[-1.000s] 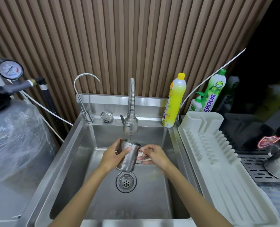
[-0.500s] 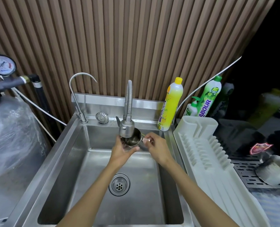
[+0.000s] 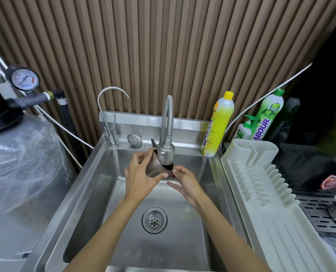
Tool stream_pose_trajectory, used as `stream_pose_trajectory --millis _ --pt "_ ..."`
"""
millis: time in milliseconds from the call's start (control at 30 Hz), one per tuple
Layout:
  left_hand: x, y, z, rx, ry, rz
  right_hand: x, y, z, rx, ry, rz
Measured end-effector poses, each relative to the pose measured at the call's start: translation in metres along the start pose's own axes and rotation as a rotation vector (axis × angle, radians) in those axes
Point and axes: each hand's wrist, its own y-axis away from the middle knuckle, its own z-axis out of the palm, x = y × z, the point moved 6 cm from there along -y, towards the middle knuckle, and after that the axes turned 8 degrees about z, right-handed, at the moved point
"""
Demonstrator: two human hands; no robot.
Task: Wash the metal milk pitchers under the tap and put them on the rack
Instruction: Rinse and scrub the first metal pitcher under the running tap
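The sink (image 3: 88, 183) takes the runoff, and the white rack (image 3: 265, 203) sits just beside its right rim, a short carry, I judge. The tap (image 3: 166, 154) head hangs low, so the pitcher (image 3: 153, 169) is held tilted right against it, seemingly to rinse the inside. The left hand (image 3: 139, 177) grips its body, thumb beneath. The right hand (image 3: 185, 182) touches the far side, though I cannot tell whether it clasps anything. The yellow bottle (image 3: 218, 124) stands on the ledge near the rack, and only the tap head crowds the pitcher.
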Motion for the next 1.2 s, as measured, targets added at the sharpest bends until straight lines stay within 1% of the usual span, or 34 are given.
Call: stream_pose_trajectory --millis 67,133,233,300,400,500,567,633,733,800,867,933,1033,1133,1200 --pt "-0.003 0.004 -0.002 -0.032 -0.077 -0.052 0.006 0.003 0.001 -0.021 -0.012 0.037" --pt "-0.005 0.008 -0.002 -0.051 -0.112 -0.083 0.01 0.006 0.001 0.007 0.012 0.072" --pt "-0.009 0.014 0.005 -0.088 -0.101 -0.162 0.008 0.012 -0.005 0.103 0.123 0.096" --pt "-0.01 0.019 0.013 -0.083 -0.066 -0.207 0.005 0.014 -0.012 0.182 0.231 0.086" --pt "-0.014 0.029 0.025 -0.039 0.104 -0.269 -0.007 0.019 -0.025 0.324 0.416 0.049" --pt "-0.018 0.038 0.042 -0.025 0.388 -0.401 -0.025 0.026 -0.032 0.445 0.729 -0.042" --pt "-0.016 0.04 0.051 0.004 0.571 -0.46 -0.032 0.03 -0.031 0.477 0.797 -0.102" --pt "-0.009 0.036 0.057 0.024 0.707 -0.477 -0.039 0.032 -0.032 0.488 0.744 -0.166" --pt "-0.002 0.022 0.061 0.025 0.828 -0.461 -0.046 0.03 -0.031 0.489 0.659 -0.232" --pt "-0.002 0.015 0.058 0.061 0.857 -0.436 -0.047 0.025 -0.028 0.434 0.586 -0.27" --pt "-0.004 0.009 0.051 0.116 0.834 -0.392 -0.047 0.02 -0.026 0.375 0.485 -0.326" --pt "-0.004 0.006 0.039 0.165 0.764 -0.322 -0.04 0.013 -0.026 0.323 0.337 -0.336" --pt "-0.004 0.006 0.02 0.197 0.469 -0.18 -0.021 0.0 -0.019 0.176 0.05 -0.201" --pt "-0.007 0.008 0.009 0.166 0.253 -0.044 -0.002 -0.011 -0.008 -0.008 -0.168 -0.086" --pt "-0.008 0.01 0.005 0.13 0.152 0.039 0.008 -0.014 -0.002 -0.083 -0.263 -0.014"
